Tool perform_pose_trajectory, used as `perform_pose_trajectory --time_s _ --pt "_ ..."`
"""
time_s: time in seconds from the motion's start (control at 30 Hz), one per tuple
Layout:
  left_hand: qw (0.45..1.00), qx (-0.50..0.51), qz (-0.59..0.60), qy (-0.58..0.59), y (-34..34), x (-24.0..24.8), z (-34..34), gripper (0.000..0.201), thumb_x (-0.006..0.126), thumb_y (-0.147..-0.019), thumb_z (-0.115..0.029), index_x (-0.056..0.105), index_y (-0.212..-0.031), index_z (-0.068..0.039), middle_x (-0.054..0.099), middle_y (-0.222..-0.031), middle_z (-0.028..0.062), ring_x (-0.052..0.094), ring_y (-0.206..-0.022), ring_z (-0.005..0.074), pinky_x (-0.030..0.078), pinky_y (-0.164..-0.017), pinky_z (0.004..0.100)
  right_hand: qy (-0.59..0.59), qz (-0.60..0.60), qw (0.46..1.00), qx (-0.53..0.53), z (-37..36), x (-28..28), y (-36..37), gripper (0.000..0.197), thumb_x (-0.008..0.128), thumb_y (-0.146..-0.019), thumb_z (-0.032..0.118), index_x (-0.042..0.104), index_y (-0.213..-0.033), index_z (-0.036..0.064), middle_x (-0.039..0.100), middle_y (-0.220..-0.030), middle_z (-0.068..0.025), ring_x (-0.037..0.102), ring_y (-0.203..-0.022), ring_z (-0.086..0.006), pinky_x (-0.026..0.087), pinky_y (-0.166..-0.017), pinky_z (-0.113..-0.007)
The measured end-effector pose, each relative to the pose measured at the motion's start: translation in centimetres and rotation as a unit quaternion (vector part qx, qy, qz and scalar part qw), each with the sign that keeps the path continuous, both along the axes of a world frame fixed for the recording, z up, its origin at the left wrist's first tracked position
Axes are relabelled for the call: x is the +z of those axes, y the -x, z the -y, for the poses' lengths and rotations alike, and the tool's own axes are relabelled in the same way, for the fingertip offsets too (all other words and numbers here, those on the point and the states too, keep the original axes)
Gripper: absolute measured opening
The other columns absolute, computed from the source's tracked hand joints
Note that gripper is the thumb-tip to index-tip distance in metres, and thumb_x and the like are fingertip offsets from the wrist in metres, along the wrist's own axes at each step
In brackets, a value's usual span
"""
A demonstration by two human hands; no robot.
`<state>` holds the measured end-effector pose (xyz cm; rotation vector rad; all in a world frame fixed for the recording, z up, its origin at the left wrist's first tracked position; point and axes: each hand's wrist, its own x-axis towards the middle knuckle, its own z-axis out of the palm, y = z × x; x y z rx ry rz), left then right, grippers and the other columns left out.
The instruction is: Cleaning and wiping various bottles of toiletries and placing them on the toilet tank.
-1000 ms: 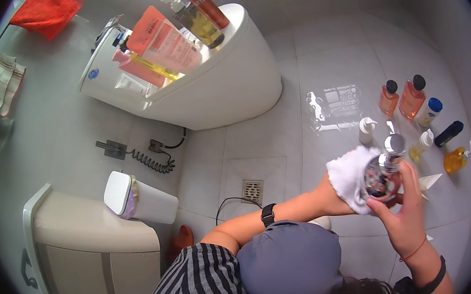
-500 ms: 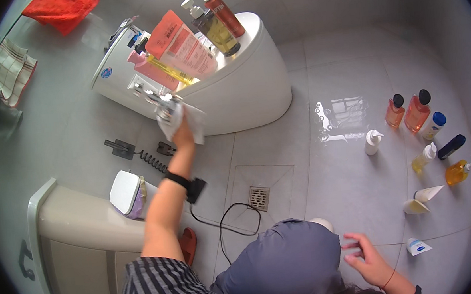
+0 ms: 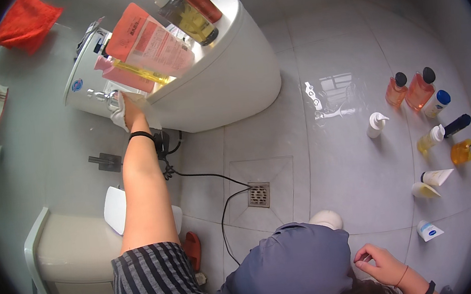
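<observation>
At the near end of the white bathtub (image 3: 215,86), my left hand (image 3: 134,107) is closed round a white cloth (image 3: 120,114). The cloth presses against a chrome tap (image 3: 103,96) on the wall, hiding part of it. Right above stand pink and yellow bottles (image 3: 125,78), a coral refill pouch (image 3: 150,41), a pump bottle (image 3: 187,17) of yellowish liquid and a red can (image 3: 197,0). My right hand (image 3: 381,265) hangs beside my right knee, its fingers loosely bent and a little apart, holding nothing.
Several bottles and tubes stand or lie on the tiles at the right, among them a white pump bottle (image 3: 376,125). A drain grate (image 3: 259,194) has a black cable (image 3: 226,220) beside it. Left are a beige cabinet (image 3: 76,244), a white-lidded bin (image 3: 115,208) and a red slipper (image 3: 193,249).
My left hand has moved left with the cloth along the tap, its arm stretched further out. My right hand's fingers have curled in. The view has shifted slightly.
</observation>
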<state>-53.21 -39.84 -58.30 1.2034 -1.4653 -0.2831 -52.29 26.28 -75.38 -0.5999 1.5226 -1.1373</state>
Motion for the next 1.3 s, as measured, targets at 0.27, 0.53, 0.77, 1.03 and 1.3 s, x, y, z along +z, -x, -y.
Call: perform_pose_trajectory --time_s 0.27,0.53,0.77,1.03,1.3 --pt "0.959 -0.097 0.228 -0.136 0.0 -4.9 9.0 0.1 0.036 -0.07 -0.087 0.062 -0.117 -0.002 0.061 -0.111 0.0226 0.056 -0.102 0.0345 0.038 -0.089 0.0468 -0.028 -0.027 0.998 -0.039 -0.7 -0.7 0.1 0.016 0.059 -0.088 0.019 0.056 -0.094 0.0051 0.06 -0.079 -0.0067 0.059 -0.073 -0.0176 0.049 -0.07 -0.03" --pt "0.954 -0.094 0.258 -0.12 1.6 -6.7 13.8 0.077 0.038 -0.083 -0.07 0.035 -0.141 -0.019 0.05 -0.131 0.0233 0.051 -0.115 0.0333 0.036 -0.1 0.0388 -0.035 -0.057 0.997 -0.03 -1.3 -1.1 0.5 0.013 0.055 -0.087 0.019 0.053 -0.092 0.0068 0.06 -0.081 -0.0066 0.059 -0.074 -0.0206 0.047 -0.068 -0.033" --pt "0.963 -0.044 0.22 -0.15 0.2 -8.5 14.1 0.072 0.038 -0.091 -0.057 0.058 -0.113 0.009 0.06 -0.114 0.0213 0.057 -0.103 0.0314 0.042 -0.091 0.0378 -0.021 -0.084 0.995 -0.048 -2.4 -2.0 0.1 0.01 0.053 -0.086 0.017 0.052 -0.089 0.007 0.059 -0.082 -0.0067 0.058 -0.074 -0.0229 0.046 -0.067 -0.036" --pt "0.331 0.112 0.937 0.026 -7.1 -14.0 13.2 0.031 0.051 -0.089 -0.035 0.068 -0.111 -0.021 0.065 -0.116 0.0019 0.063 -0.105 0.0199 0.049 -0.08 0.0357 -0.018 -0.62 0.726 -0.295 -8.4 -1.3 10.5 0.016 0.05 -0.074 0.002 0.057 -0.088 0.0053 0.055 -0.088 -0.0089 0.051 -0.089 -0.0278 0.043 -0.077 -0.038" --pt "0.814 -0.174 0.515 -0.206 -11.5 -18.4 6.4 0.037 0.053 -0.09 -0.037 0.064 -0.111 -0.008 0.063 -0.113 0.0076 0.059 -0.105 0.0222 0.045 -0.088 0.0364 -0.23 -0.692 0.569 -0.379 -19.4 -6.6 24.4 0.04 0.057 -0.076 0.008 0.055 -0.116 0.0034 0.052 -0.116 -0.0218 0.042 -0.118 -0.0382 0.035 -0.102 -0.045"
